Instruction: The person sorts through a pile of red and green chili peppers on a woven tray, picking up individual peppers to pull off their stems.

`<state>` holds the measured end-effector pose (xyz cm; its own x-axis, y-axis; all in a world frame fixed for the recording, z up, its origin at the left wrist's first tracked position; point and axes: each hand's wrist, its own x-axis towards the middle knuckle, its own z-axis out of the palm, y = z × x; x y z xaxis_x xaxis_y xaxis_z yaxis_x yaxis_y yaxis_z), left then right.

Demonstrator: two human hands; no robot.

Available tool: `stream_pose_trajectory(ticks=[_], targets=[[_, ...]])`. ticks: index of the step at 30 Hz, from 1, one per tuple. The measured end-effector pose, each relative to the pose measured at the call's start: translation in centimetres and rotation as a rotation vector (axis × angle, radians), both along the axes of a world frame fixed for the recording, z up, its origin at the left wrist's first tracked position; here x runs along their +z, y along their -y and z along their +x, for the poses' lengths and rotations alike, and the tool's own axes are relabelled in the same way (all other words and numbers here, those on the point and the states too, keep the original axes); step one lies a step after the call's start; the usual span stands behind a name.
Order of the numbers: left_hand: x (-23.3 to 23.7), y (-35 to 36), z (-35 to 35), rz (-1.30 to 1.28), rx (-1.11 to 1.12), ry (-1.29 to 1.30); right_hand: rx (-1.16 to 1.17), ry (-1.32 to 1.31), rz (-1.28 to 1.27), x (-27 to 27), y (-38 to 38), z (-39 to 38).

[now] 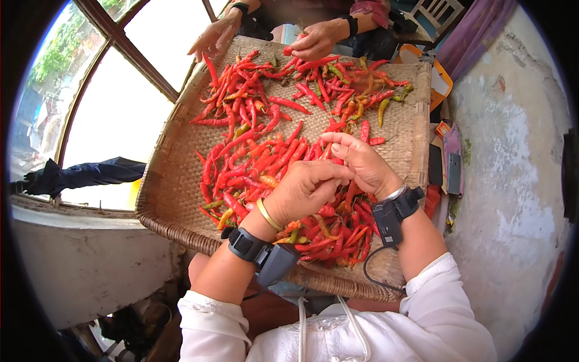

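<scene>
Left hand (304,192) and right hand (363,164) meet at the fingertips, both pinching one red chilli (336,160) above the near heap (265,164) on the woven tray (172,181); gripping close to the stem should keep the pod whole.

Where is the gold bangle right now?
Head view, just left of centre: the gold bangle is on the wrist of the left hand, next to a black wrist strap, above the near edge of the woven tray.

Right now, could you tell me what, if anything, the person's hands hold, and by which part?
The left hand and right hand meet over long red chilli peppers; what they pinch cannot be told.
</scene>
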<state>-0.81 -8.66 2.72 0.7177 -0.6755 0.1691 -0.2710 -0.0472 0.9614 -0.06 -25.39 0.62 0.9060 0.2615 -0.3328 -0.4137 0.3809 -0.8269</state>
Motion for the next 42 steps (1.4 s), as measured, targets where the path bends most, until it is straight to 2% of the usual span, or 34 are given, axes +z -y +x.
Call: stream_pose_trajectory(ticks=[1,3,5,7,8,11,13,15,19,24,26,29,31,33,35,37,39,40,42], targets=[[0.1,-0.1,0.1,-0.001,0.000,0.001,0.000,0.001,-0.001,0.0,0.2,0.1],[0.3,-0.2,0.5,-0.211,0.120,-0.144,0.067,-0.044,0.024,0.0,1.2,0.3],[-0.1,-0.6,1.2,-0.144,0.279,-0.292,0.081,-0.035,0.004,-0.5,1.6,0.5],[-0.6,-0.8,2.0,-0.055,0.345,-0.263,0.091,-0.001,-0.041,-0.3,1.4,0.4],[-0.6,-0.8,2.2,-0.058,0.345,-0.258,0.122,-0.029,0.027,0.3,1.4,0.2],[-0.1,-1.2,2.6,-0.045,0.266,-0.371,0.240,0.025,-0.038,1.9,0.7,-0.4],[0.6,-1.9,3.1,0.083,0.231,-0.448,0.246,0.066,-0.061,0.8,0.9,-0.1],[0.9,-3.1,3.9,0.130,0.211,-0.425,0.483,0.038,-0.395,0.8,1.3,0.1],[1.8,-4.1,4.5,0.196,0.172,-0.490,0.541,0.080,-0.416,1.5,0.8,-0.6],[1.2,-4.1,4.6,0.149,0.212,-0.461,0.385,0.087,-0.400,0.4,0.9,-0.1],[1.4,-4.5,5.0,0.143,0.250,-0.474,0.205,0.003,-0.261,-0.1,0.7,-0.1],[1.6,-4.8,5.5,0.134,0.328,-0.508,0.082,0.005,-0.201,-0.8,0.6,-0.1],[1.5,-4.7,5.7,-0.121,0.510,-0.500,0.095,0.011,-0.252,-0.7,0.6,-0.2],[0.6,-5.1,6.2,-0.125,0.501,-0.512,0.110,0.019,-0.301,-0.5,0.4,-0.2],[0.3,-4.2,6.0,-0.351,0.533,-0.402,0.179,0.004,-0.376,-0.4,0.3,-0.2],[-0.1,-3.4,5.4,-0.333,0.556,-0.405,0.176,-0.006,-0.320,0.1,0.3,-0.3],[-1.6,-2.7,5.3,0.092,0.430,0.121,0.174,-0.012,-0.266,0.2,0.6,-0.1],[-1.4,-2.6,4.5,0.233,0.327,0.199,0.131,0.005,-0.191,0.2,0.9,0.1],[-1.1,-2.0,3.4,0.234,0.118,-0.020,0.031,0.004,-0.009,0.3,1.5,0.3]])
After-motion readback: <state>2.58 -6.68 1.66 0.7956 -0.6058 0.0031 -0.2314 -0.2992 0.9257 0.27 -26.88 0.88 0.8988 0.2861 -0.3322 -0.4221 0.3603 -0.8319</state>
